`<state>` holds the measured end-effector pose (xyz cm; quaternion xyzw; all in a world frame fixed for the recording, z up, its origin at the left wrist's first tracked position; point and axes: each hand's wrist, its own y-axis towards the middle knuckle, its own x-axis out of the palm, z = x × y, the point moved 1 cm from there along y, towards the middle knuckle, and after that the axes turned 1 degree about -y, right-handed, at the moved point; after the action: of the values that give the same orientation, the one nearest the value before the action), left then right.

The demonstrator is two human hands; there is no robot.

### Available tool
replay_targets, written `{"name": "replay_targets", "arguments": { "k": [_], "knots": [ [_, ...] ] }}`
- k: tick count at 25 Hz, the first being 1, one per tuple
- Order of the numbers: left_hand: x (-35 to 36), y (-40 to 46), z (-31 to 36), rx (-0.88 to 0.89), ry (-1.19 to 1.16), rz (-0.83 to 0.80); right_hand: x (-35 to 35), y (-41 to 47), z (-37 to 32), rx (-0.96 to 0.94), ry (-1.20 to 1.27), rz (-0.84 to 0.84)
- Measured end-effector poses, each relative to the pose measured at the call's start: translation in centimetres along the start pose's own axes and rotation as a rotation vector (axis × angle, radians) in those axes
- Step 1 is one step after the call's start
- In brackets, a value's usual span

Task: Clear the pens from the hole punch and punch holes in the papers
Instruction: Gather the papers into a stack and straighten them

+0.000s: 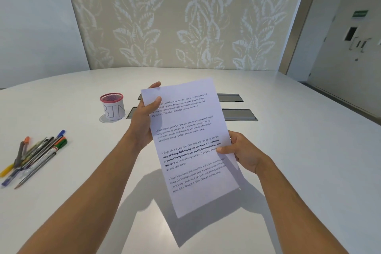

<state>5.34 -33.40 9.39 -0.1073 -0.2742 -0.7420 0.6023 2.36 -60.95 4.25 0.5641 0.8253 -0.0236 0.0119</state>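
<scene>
Printed white papers [191, 146] are held up above the white table, tilted, text facing me. My left hand [144, 121] grips their upper left corner, thumb on the front. My right hand [243, 152] pinches the right edge lower down. A loose heap of pens, markers and a pencil [34, 156] lies on the table at the left. No hole punch is visible; whatever lies behind the papers is hidden.
A red mesh cup labelled BIN [113, 109] stands behind the pens, left of centre. Two grey cable hatches [239, 114] are set into the white table [309, 150] behind the papers. A patterned wall panel closes the far edge; a door is at the right.
</scene>
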Motion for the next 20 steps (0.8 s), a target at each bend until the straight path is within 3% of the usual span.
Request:
{"name": "replay_targets", "arguments": {
  "k": [15, 20],
  "knots": [
    [-3.9, -1.2, 1.1, -0.046, 0.015, 0.304, 5.0, 2.1, 0.8, 0.057, 0.105, 0.055],
    [-6.7, -1.0, 1.9, -0.096, 0.017, 0.301, 8.1, 4.0, 1.1, 0.073, 0.132, 0.099]
  ]
}}
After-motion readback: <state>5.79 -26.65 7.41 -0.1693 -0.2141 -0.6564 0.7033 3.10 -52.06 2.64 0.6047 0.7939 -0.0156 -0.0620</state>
